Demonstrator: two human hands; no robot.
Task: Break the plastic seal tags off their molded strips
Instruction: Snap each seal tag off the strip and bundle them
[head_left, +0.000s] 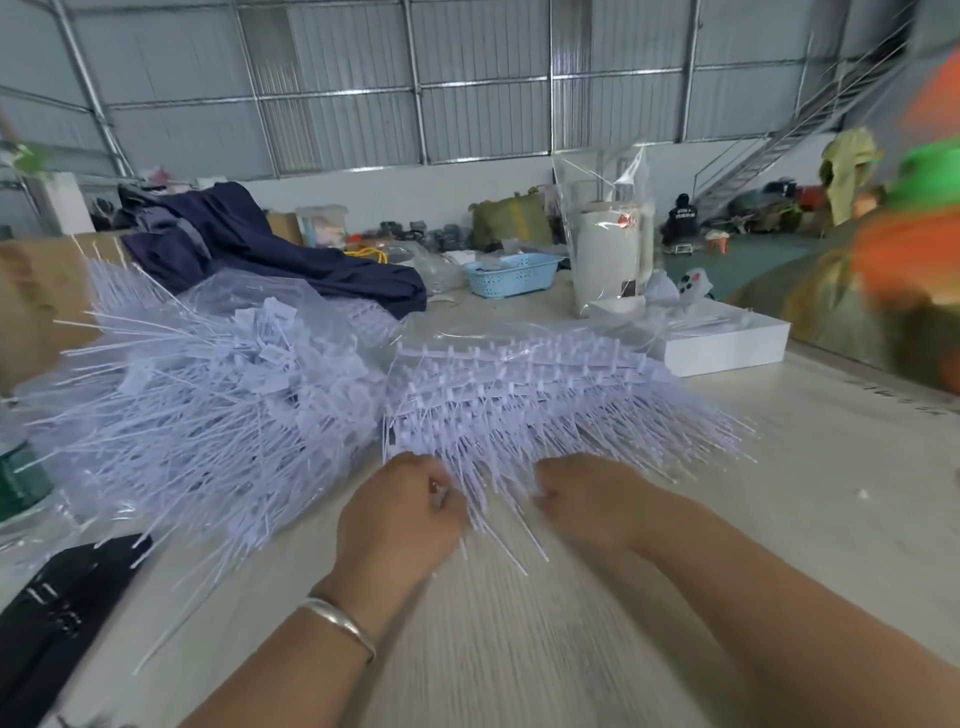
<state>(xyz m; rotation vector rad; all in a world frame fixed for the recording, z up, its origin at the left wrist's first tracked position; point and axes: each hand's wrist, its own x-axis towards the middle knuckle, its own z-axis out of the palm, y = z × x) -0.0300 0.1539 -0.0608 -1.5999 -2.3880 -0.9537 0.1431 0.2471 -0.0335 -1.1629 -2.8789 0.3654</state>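
A stack of white molded strips (530, 384) with seal tags still joined lies on the table in front of me, the thin tails fanning toward me. My left hand (400, 514) has its fingers curled round a bunch of those tails at the stack's near edge. My right hand (587, 499) grips the tails just to the right of it. A large loose heap of separated white seal tags (208, 395) lies on clear plastic at the left. The picture is blurred by motion.
A black bag (62, 608) lies at the near left. A white box (727, 343), a white cylinder in clear wrap (608, 260), a blue basket (511, 275) and dark blue cloth (291, 260) stand farther back. A person in orange and green (914, 249) is at the right.
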